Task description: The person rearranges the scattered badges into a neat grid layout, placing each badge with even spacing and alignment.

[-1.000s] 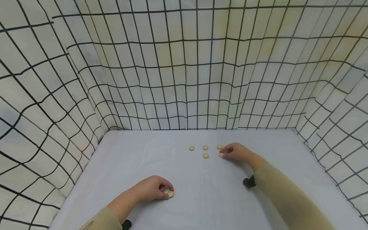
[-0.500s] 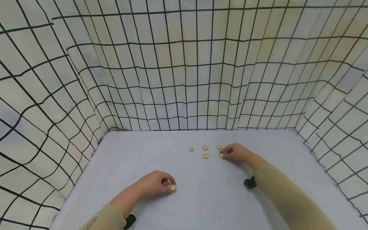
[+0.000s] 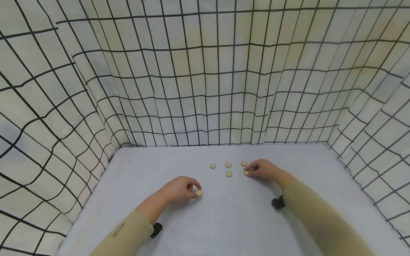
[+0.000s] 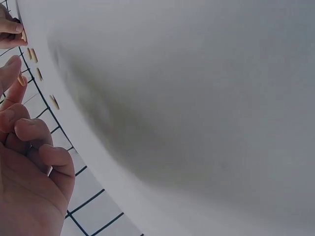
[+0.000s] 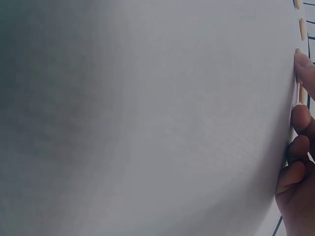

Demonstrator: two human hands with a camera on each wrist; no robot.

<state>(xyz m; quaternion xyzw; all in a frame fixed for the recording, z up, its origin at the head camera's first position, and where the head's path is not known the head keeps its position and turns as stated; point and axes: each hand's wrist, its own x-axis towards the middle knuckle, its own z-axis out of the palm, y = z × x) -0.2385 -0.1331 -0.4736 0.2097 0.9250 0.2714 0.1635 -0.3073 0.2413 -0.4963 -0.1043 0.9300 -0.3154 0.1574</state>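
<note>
My left hand (image 3: 180, 189) pinches a round tan disc (image 3: 199, 192), which looks like a wooden button, between thumb and forefinger above the white cloth. In the left wrist view this disc (image 4: 21, 80) shows edge-on at the fingertips, with the other fingers curled toward the palm. Farther back on the right, my right hand (image 3: 263, 168) has thumb and forefinger on another tan disc (image 3: 245, 172) at the cloth. Just behind that one lies a disc (image 3: 244, 164). To its left are more like discs: one front (image 3: 229, 174), one behind (image 3: 228, 165), one farther left (image 3: 213, 166).
A white cloth (image 3: 205, 227) covers the table. Black grid netting (image 3: 205, 74) over pale sheets walls the back and both sides. Dark wrist-camera mounts (image 3: 156, 230) stick out below the sleeves.
My left hand has moved forward and to the right with its disc, nearer the group. The right hand and the other discs have stayed in place.
</note>
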